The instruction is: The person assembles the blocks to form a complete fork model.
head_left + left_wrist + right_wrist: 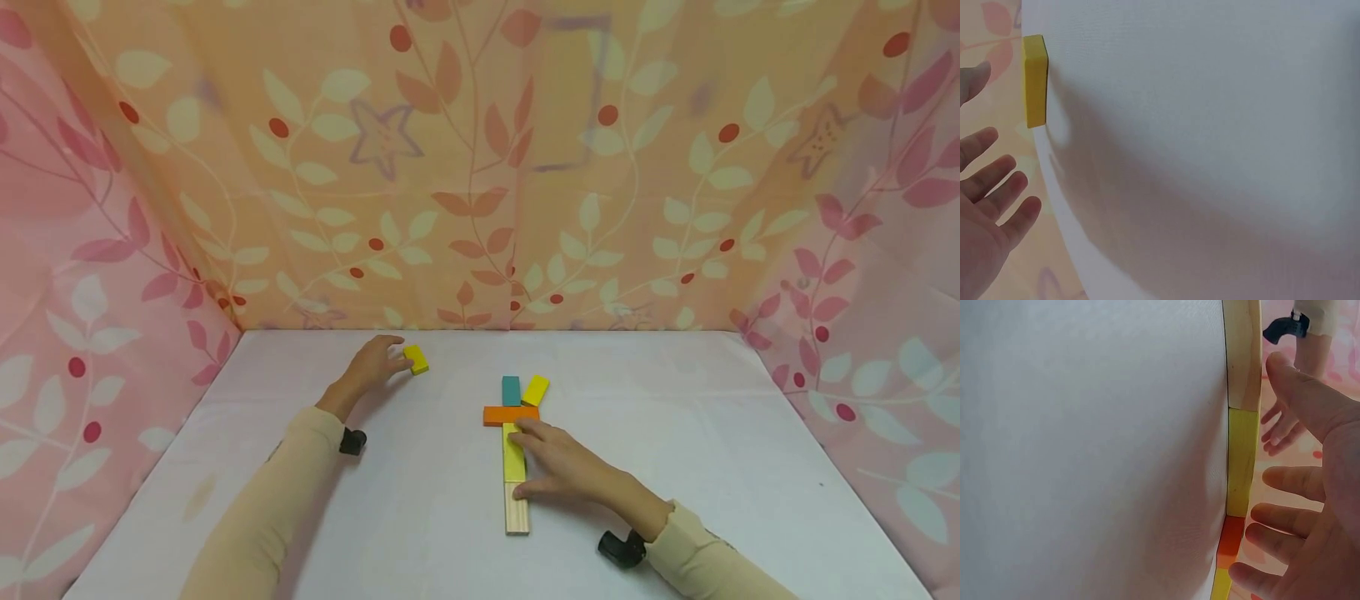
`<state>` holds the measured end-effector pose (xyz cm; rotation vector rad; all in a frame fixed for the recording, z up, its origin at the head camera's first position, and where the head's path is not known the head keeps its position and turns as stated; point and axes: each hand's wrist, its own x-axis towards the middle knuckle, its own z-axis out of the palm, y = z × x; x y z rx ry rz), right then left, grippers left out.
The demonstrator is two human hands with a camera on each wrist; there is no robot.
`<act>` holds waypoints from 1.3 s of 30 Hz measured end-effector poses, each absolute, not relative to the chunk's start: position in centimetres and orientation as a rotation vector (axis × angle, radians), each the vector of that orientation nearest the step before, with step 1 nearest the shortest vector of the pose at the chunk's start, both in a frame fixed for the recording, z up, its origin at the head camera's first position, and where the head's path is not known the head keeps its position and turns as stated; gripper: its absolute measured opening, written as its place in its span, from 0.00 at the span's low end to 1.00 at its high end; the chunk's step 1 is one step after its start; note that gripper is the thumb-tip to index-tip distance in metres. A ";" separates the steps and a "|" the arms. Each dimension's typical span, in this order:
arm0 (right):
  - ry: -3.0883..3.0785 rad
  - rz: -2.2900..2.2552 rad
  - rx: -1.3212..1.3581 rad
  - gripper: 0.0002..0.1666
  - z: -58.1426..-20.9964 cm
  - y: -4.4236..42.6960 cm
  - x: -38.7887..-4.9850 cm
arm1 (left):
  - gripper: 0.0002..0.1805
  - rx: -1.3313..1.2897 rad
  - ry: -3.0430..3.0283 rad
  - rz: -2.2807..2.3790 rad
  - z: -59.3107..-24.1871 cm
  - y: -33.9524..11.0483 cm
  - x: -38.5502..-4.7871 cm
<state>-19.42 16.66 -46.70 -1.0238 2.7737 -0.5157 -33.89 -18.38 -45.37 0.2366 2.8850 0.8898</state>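
Observation:
A yellow block (416, 359) lies on the white table at the back left. Beside it my left hand (369, 367) reaches out with fingers spread; in the left wrist view a gap shows between the fingers and the yellow block (1035, 81). My right hand (566, 467) hovers over or at the right side of a row of blocks, its fingers extended and apart. That row has a natural wood block (517, 517), a yellow-green block (513, 454) and an orange block (498, 416) set crosswise. Beyond the orange one are a teal block (511, 391) and a tilted yellow block (536, 390).
White cloth covers the table (420, 500). A leaf-patterned curtain (480, 167) rises along the table's back edge, with pink patterned cloth (82, 250) at both sides. Black wrist cameras (622, 550) sit under the sleeves.

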 end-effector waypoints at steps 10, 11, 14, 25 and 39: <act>2.780 -0.525 -1.004 0.50 -46.6 16.7 -19.5 | 0.36 0.265 2.838 0.889 -45.7 -17.3 -34.4; 2.778 -0.520 -0.996 0.50 -46.6 16.7 -19.5 | 0.36 0.273 2.840 0.876 -45.8 -17.2 -34.5; 2.765 -0.528 -0.993 0.49 -46.6 16.7 -19.5 | 0.37 0.295 2.840 0.851 -46.0 -17.1 -34.8; 2.762 -0.488 -1.033 0.49 -46.7 16.7 -19.5 | 0.37 0.260 2.831 0.783 -45.7 -16.9 -34.6; 2.760 -0.483 -1.023 0.50 -46.3 16.7 -19.7 | 0.37 0.219 2.804 0.793 -45.7 -16.9 -34.9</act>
